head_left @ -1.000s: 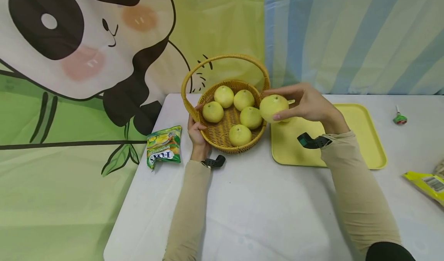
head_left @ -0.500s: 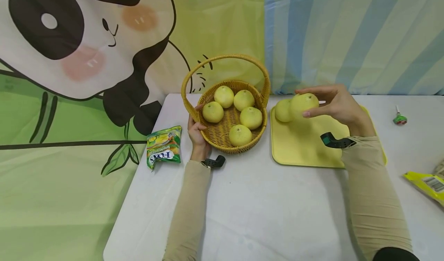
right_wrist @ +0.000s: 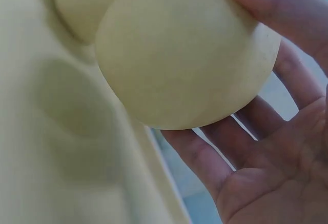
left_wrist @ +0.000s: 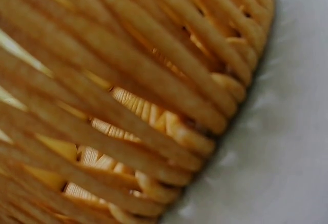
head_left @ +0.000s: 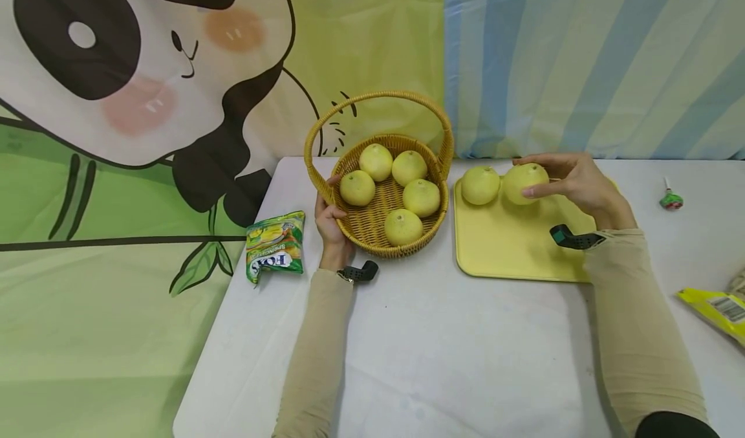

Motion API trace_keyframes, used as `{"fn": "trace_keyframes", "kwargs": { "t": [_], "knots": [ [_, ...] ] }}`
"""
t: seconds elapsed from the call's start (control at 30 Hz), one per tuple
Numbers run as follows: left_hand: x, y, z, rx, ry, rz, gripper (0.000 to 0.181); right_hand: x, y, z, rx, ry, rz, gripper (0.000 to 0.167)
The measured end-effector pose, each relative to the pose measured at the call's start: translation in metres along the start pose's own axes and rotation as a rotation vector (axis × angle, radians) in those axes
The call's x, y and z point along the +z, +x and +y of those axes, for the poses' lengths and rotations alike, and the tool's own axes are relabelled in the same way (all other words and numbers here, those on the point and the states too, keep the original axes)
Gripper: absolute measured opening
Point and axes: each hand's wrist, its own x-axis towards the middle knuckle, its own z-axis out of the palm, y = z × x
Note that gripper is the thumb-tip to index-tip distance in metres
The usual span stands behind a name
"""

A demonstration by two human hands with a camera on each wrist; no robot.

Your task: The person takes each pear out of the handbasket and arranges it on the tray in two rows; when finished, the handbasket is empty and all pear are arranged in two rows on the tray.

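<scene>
The left hand grips the left rim of a wicker basket, thumb over the edge. Several yellow-green round fruits, one of them a front fruit, lie in the basket. Over the yellow tray, the right hand holds a fruit between thumb and fingers. Another fruit rests at the tray's back left corner, beside the held one. In the right wrist view the held fruit casts a shadow on the tray. Only basket weave and white table fill the left wrist view.
A green snack packet lies left of the basket. To the right of the tray are a lollipop and, at the frame's edge, a yellow packet. A printed cloth hangs behind the table.
From the basket's right side, the right hand has carried its fruit rightward over the tray, bringing the fruit at the tray's corner into view. The left hand and basket have stayed in place.
</scene>
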Motion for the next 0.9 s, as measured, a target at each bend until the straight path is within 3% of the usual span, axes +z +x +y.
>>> {"fn": "trace_keyframes", "kwargs": {
  "t": [0.37, 0.67, 0.9],
  "knots": [
    [0.001, 0.0, 0.001, -0.007, -0.001, 0.005, 0.072, -0.004, 0.009, 0.025, 0.074, -0.008, 0.007, 0.06],
    [0.0, -0.001, 0.001, -0.004, -0.001, -0.002, 0.071, -0.005, 0.011, 0.026, 0.112, -0.057, -0.01, 0.062],
    [0.001, -0.001, 0.001, -0.011, 0.002, 0.002, 0.074, -0.003, 0.009, 0.027, 0.093, -0.075, -0.036, 0.062]
  ]
}}
